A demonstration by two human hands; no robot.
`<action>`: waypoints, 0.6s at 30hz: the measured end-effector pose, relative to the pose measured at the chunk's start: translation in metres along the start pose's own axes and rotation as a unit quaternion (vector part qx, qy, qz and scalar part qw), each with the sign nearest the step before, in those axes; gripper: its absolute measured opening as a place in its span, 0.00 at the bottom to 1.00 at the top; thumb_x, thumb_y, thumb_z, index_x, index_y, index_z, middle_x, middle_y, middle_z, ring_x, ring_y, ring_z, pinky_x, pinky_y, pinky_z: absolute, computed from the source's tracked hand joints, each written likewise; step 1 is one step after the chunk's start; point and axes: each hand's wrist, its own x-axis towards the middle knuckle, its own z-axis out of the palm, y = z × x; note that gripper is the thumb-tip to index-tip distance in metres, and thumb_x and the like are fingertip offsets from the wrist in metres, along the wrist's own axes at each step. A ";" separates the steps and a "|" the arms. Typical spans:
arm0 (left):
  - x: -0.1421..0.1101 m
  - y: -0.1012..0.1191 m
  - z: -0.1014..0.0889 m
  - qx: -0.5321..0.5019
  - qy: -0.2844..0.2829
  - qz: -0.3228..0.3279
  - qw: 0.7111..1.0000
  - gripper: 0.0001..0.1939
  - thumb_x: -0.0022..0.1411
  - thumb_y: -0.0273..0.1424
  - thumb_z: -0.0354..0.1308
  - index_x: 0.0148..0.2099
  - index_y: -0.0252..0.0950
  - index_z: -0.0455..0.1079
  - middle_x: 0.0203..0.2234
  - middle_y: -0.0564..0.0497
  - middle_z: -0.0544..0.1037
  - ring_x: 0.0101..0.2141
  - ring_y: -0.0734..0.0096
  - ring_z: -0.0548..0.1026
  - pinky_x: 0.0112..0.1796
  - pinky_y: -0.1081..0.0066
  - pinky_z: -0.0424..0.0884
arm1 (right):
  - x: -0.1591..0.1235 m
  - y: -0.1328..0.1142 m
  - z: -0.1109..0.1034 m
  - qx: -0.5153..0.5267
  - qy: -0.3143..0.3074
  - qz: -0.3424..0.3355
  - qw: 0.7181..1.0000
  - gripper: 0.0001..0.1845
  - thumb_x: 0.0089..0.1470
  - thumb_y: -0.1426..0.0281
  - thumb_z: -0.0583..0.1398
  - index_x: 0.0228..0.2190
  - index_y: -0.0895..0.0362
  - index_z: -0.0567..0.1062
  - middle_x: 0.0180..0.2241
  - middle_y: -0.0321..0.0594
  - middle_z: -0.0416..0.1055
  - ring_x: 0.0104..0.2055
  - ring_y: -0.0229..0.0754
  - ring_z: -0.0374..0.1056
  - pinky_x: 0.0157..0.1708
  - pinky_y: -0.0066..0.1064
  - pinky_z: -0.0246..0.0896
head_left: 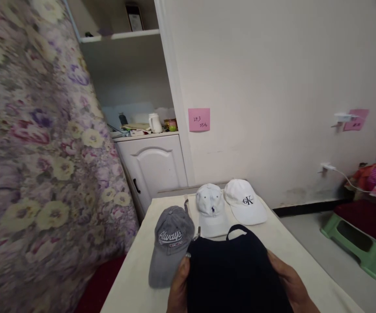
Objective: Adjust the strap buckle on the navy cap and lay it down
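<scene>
Black cap (236, 278) held between left hand (179, 287) and right hand (290, 282), fingers closed on its sides, above the surface's near edge. Grey cap (171, 243) lies just beside; lowering it leftward could crush that brim.

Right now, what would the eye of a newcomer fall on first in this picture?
Probably the curtain, its flowers filling the left side. Next, the dark cloth item at bottom centre, between the left hand and the right hand. Beyond it, a grey cap and two pale caps lie on the table.
</scene>
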 end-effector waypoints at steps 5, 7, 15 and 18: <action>0.005 0.015 0.017 0.031 0.000 0.015 0.999 0.14 0.52 0.30 0.74 0.43 0.45 0.84 0.31 0.53 0.88 0.41 0.58 0.85 0.56 0.62 0.71 | 0.004 -0.036 0.027 -0.073 -0.106 -0.015 0.992 0.24 0.49 0.68 0.71 0.49 0.55 0.81 0.35 0.44 0.83 0.40 0.48 0.79 0.48 0.36 0.69; 0.007 0.019 0.025 0.062 -0.011 0.022 0.998 0.16 0.51 0.30 0.74 0.44 0.42 0.83 0.32 0.51 0.87 0.38 0.59 0.85 0.52 0.63 0.74 | 0.004 -0.047 0.028 -0.113 -0.124 -0.022 0.985 0.22 0.50 0.67 0.71 0.48 0.57 0.81 0.34 0.45 0.82 0.37 0.46 0.78 0.42 0.32 0.69; -0.018 0.010 0.039 0.174 -0.083 -0.067 0.979 0.13 0.56 0.36 0.71 0.42 0.35 0.81 0.27 0.49 0.82 0.28 0.71 0.79 0.32 0.74 0.71 | -0.039 -0.056 0.017 -0.226 -0.128 -0.013 0.966 0.18 0.46 0.58 0.73 0.34 0.58 0.84 0.28 0.41 0.80 0.31 0.42 0.73 0.33 0.29 0.65; -0.032 0.009 0.048 0.230 -0.103 -0.108 0.962 0.13 0.53 0.38 0.73 0.36 0.34 0.80 0.25 0.52 0.79 0.24 0.77 0.73 0.29 0.77 0.66 | -0.061 -0.055 0.021 -0.234 -0.109 -0.002 0.966 0.19 0.43 0.57 0.74 0.31 0.58 0.83 0.25 0.38 0.78 0.27 0.39 0.71 0.33 0.28 0.64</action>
